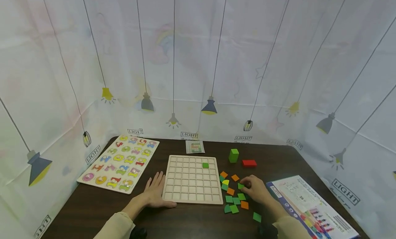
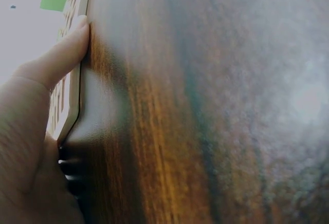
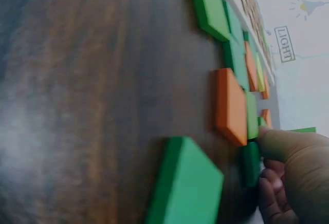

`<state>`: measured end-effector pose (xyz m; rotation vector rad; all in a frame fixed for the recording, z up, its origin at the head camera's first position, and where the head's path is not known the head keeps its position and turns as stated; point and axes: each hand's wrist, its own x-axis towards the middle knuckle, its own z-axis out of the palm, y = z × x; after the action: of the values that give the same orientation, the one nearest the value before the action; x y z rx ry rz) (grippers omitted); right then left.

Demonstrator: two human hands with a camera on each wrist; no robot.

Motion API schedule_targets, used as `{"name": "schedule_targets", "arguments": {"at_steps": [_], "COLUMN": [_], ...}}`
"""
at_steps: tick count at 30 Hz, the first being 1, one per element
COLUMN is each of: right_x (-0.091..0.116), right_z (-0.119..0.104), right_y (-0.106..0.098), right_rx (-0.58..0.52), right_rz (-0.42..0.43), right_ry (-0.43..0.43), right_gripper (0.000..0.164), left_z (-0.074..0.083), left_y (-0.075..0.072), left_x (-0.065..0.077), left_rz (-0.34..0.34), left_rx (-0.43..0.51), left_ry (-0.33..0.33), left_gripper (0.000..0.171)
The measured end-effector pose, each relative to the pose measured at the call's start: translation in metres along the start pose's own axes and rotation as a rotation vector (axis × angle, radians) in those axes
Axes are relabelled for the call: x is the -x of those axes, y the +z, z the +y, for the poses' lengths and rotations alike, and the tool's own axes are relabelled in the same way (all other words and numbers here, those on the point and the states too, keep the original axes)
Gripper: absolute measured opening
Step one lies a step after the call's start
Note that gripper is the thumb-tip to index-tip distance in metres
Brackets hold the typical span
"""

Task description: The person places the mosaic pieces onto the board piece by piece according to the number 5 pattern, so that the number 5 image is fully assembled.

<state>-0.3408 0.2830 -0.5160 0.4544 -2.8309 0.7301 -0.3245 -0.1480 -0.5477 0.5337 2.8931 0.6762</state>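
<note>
One green tile [image 1: 240, 186] in the right hand [image 1: 256, 189]: grip thoughts

So the right hand has finger and thumb curled either side of the tile in a pinch; can't tell if it's off the surface [image 1: 173, 221]. The left hand [image 1: 154, 191] lies flat, fingers straight, thumb along the near edge of the grid board [image 1: 193, 202], which sits between the two hands. Hands are well apart.

My guess: the tile's light, stiff, maybe painted wood, hard to break. Faces look smooth, so probably a bit slidey. I'd grab opposite side edges, which look thick enough for fingertips. Watch the loose tiles [image 1: 236, 201] crowded left of the right hand and nearer the body, a sloppy pinch could nudge them.
</note>
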Motion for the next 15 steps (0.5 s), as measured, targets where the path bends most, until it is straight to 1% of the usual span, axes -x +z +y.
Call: {"name": "schedule_targets", "arguments": {"at_steps": [3,7,10,12,15], "right_x": [0.001,-0.001,-0.009,-0.016,-0.026], "right_z": [0.001,-0.002,-0.006,-0.011,-0.019], "right_y": [0.004,0.006,0.007,0.007,0.011], "right_rx": [-0.019,-0.051,-0.052,-0.06,-0.083], "right_rz": [0.042,0.099,0.16,0.195,0.212], "right_ry": [-0.028,-0.05,-0.07,-0.084,-0.09], "right_gripper": [0.016,0.017,0.018,0.018,0.02], "left_z": [0.0,0.0,0.003,0.005,0.007], "left_y": [0.0,-0.001,-0.003,-0.005,-0.006], "left_x": [0.001,0.002,0.003,0.004,0.006], "left_rz": [0.004,-0.007,-0.016,-0.011,0.002], "left_rx": [-0.003,-0.005,-0.007,-0.002,0.015], "left_ry": [-0.002,-0.013,-0.015,-0.007,0.003], "left_gripper": [0.132,0.131,0.131,0.131,0.132]}}
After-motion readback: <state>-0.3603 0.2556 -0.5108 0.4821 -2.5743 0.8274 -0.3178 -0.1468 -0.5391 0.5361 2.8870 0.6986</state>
